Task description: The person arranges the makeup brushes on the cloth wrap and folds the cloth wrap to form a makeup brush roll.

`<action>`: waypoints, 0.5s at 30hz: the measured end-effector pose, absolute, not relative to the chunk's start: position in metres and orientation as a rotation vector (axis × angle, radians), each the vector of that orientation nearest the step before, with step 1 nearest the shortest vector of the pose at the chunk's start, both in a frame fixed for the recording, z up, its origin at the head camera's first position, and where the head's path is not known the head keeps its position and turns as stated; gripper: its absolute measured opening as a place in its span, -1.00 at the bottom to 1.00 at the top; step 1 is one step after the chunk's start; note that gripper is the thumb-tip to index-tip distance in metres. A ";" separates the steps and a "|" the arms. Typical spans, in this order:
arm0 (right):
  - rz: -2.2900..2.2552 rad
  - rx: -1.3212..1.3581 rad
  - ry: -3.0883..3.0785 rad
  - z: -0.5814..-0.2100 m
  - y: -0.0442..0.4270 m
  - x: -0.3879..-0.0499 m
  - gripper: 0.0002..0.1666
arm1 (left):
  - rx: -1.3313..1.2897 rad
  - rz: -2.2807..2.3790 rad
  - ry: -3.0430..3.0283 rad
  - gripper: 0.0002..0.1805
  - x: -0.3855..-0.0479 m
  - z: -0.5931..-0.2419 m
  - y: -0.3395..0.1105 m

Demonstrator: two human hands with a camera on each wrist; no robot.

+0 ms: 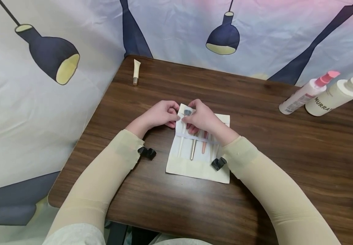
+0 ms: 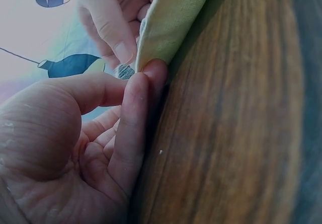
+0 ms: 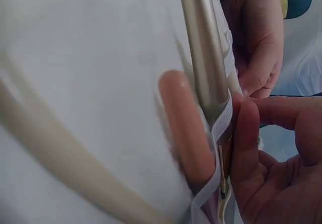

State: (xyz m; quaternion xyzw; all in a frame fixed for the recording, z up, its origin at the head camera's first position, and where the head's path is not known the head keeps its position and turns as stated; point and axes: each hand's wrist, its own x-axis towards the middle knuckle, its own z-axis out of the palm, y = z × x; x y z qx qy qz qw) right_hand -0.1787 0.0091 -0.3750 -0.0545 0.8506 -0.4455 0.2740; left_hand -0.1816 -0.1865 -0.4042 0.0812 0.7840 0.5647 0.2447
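Note:
A cream cloth brush case [image 1: 179, 166] lies unfolded on the table, white inside, with an elastic band across it. At its upper left edge my left hand [image 1: 164, 114] pinches the cloth [image 2: 166, 27] between thumb and fingers. Over the upper part of the case, my right hand [image 1: 205, 119] pinches a white-handled makeup brush [image 1: 187, 112] with grey bristles. Under the band sit several more brushes, among them a gold-handled brush [image 1: 192, 151] and a pink-handled brush [image 3: 186, 128]. My right hand and forearm hide some of their heads.
A small cream tube [image 1: 136, 71] with a brown cap lies at the back left of the wooden table [image 1: 244, 207]. Toward the back right stand a pink-topped pump bottle [image 1: 302, 95] and a cream bottle [image 1: 331, 100]. Printed cloth hangs behind and to the left.

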 end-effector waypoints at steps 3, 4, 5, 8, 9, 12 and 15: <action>-1.136 -0.159 2.321 -0.373 0.008 -0.178 -0.17 | 0.221 1.532 2.130 -0.71 -0.182 -0.404 -0.187; -1.118 -0.168 2.337 -0.372 0.008 -0.177 -0.14 | 0.222 1.533 2.133 -0.71 -0.182 -0.404 -0.187; -1.094 -0.181 2.362 -0.371 0.008 -0.177 -0.12 | 0.223 1.537 2.135 -0.70 -0.182 -0.403 -0.187; -1.049 -0.214 2.426 -0.366 0.011 -0.175 -0.12 | 0.217 1.550 2.148 -0.65 -0.183 -0.402 -0.188; -1.048 -0.221 2.444 -0.363 0.015 -0.174 -0.16 | 0.212 1.552 2.146 -0.62 -0.183 -0.402 -0.188; -1.072 -0.252 2.481 -0.356 0.032 -0.170 -0.38 | 0.189 1.556 2.116 -0.56 -0.184 -0.404 -0.187; -1.103 -0.309 2.526 -0.348 0.062 -0.165 -0.61 | 0.181 1.561 2.110 -0.54 -0.185 -0.404 -0.187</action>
